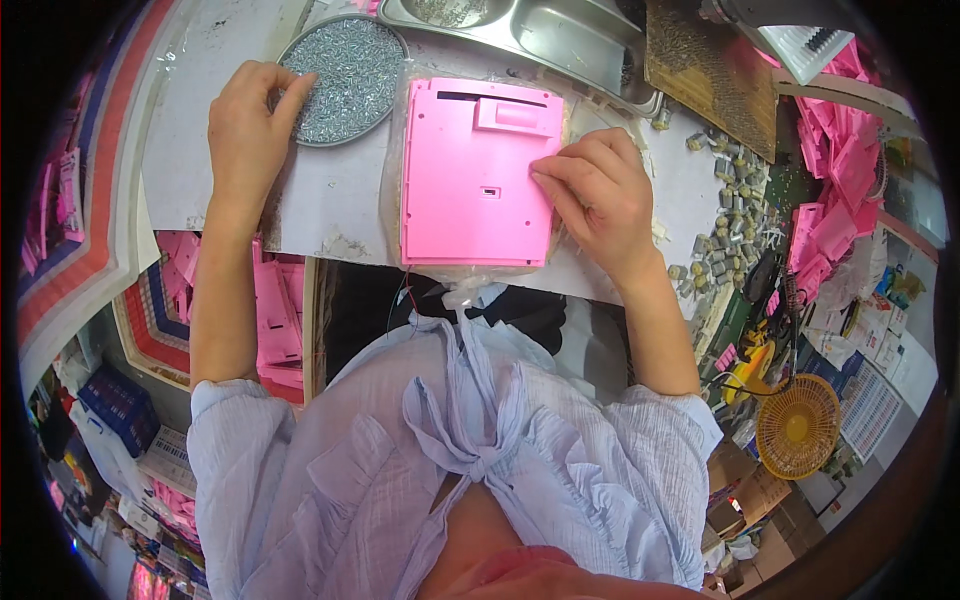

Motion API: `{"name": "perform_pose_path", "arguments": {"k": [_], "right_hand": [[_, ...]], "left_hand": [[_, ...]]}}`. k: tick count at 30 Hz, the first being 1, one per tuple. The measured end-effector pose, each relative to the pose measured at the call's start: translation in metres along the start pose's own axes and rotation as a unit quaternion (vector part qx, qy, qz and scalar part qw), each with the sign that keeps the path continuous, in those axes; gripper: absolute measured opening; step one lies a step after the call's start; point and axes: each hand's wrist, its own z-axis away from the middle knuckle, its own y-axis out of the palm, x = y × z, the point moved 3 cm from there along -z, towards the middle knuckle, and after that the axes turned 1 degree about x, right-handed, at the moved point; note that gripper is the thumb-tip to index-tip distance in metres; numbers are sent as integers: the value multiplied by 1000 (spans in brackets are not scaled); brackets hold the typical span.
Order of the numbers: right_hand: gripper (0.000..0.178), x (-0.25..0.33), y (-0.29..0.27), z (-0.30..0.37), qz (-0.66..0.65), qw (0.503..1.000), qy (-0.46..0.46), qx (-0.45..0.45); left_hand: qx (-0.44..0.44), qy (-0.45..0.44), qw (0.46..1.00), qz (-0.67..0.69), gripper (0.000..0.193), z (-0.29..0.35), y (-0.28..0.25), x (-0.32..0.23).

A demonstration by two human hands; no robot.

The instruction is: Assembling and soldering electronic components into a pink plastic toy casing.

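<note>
A pink plastic panel [460, 190] lies on a clear plastic-wrapped pad at the table's near edge. It has a long slot, a raised block at its far end, a small square port and several screw holes. My left hand [250, 125] reaches over the near left rim of a round metal tray [390, 112] full of small silvery screws [350, 70]. Its thumb and index finger meet at the screws, and whatever is between them is too small to make out. Over the panel's right edge, my right hand [600, 195] is closed in a pinch; anything in its fingertips is hidden.
Steel trays [570, 40] stand at the back beside a brown board [710, 75]. Small metal cylindrical parts [725, 215] lie scattered on the right. Pink parts are piled at far right [840, 170] and below the table at left [278, 310]. A yellow basket [797, 425] sits lower right.
</note>
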Motion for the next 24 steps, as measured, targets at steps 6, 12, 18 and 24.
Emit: {"name": "perform_pose_path", "arguments": {"k": [6, 12, 18, 24], "right_hand": [[23, 1, -14, -2, -16, 1000, 6, 3], [26, -6, -24, 23, -40, 995, 81, -44], [23, 2, -38, 29, -41, 995, 82, -48], [22, -1, -49, 30, -28, 993, 89, -68]], "left_hand": [[-77, 104, 991, -24, 15, -2, 7, -10], [31, 216, 962, 162, 11, 40, 11, -116], [63, 319, 940, 107, 21, 63, 35, -166], [73, 345, 933, 68, 27, 68, 37, -167]]}}
